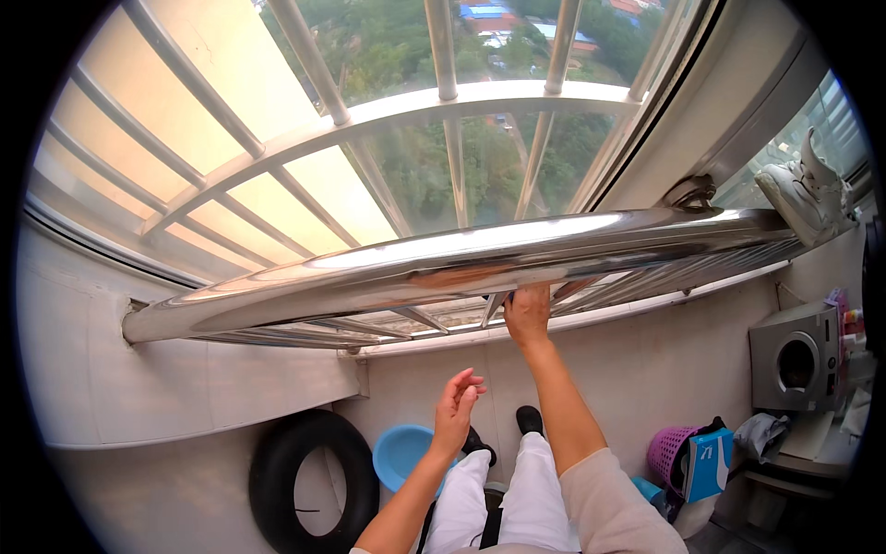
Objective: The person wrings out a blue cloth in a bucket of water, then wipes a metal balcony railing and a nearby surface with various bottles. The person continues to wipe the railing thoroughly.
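A thick polished metal handrail curves across the view, with thin metal balusters below it. My right hand reaches in at the balusters just under the rail. A small dark blue bit shows at its fingers, which are partly hidden, so what it grips cannot be told. Lower and to the left, my left hand hangs in the air with nothing in it, its fingers slightly curled and apart. Beyond the rail is a window with metal bars.
A black inner tube leans at lower left beside a blue basin. At right are a purple basket, a blue box and a small grey front-loading washing machine. A white shoe sits by the rail's right end.
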`<action>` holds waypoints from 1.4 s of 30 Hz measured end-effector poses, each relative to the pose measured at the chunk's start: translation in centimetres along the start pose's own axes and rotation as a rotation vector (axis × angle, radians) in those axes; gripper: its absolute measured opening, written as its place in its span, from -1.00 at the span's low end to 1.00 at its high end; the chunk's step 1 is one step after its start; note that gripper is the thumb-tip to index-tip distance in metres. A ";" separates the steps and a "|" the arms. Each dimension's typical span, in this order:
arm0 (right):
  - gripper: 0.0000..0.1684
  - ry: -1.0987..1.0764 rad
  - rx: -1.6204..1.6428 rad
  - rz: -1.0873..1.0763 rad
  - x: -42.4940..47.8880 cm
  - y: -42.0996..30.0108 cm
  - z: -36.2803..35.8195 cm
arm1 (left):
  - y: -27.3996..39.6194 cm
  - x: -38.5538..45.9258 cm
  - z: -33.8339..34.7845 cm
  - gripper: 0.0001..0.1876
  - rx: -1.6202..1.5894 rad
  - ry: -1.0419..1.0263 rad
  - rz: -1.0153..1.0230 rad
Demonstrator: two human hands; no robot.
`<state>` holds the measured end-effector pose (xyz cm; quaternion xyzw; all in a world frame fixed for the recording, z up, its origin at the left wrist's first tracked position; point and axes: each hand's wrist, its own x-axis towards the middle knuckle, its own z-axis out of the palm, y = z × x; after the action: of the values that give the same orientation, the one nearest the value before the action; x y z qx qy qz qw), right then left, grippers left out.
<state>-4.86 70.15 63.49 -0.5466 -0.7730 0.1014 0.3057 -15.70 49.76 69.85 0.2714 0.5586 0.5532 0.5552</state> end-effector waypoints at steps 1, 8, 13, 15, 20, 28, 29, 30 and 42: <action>-0.47 0.074 0.010 0.097 -0.1 -0.2 0.6 | -0.1 0.0 0.1 -0.63 0.023 -0.028 0.008; -0.42 0.446 0.490 0.385 3.6 2.6 5.7 | 0.6 -1.0 -0.6 -0.65 0.114 -0.122 -0.028; -0.30 0.218 0.737 0.367 1.9 -0.9 5.5 | -1.6 -2.0 -2.7 -0.65 -0.003 0.062 -0.055; -0.36 0.229 0.533 0.370 1.9 -1.4 4.5 | -1.4 -2.2 -2.8 -0.65 -0.022 0.064 -0.079; -0.48 0.363 0.330 0.527 5.3 2.5 4.7 | 0.4 -1.9 -2.5 -0.67 -0.009 0.033 -0.034; -0.40 0.062 0.345 0.539 3.9 0.5 4.3 | 2.5 4.3 -1.7 -0.64 0.144 -0.058 0.227; -0.39 -0.032 0.376 0.594 4.2 -1.2 2.5 | 3.0 5.7 -1.6 -0.64 0.108 -0.049 0.262; -0.39 -0.081 0.348 0.641 4.7 -1.4 0.3 | 3.6 7.6 -0.8 -0.64 -0.012 -0.073 0.189; -0.63 -0.112 1.296 0.745 3.4 -0.1 -3.5 | 3.5 15.7 2.1 -0.81 1.133 -0.021 0.632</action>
<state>-3.64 72.56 67.53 -0.4765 -0.3364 0.6610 0.4721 -18.57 65.66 68.53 0.6791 0.6515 0.3069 0.1419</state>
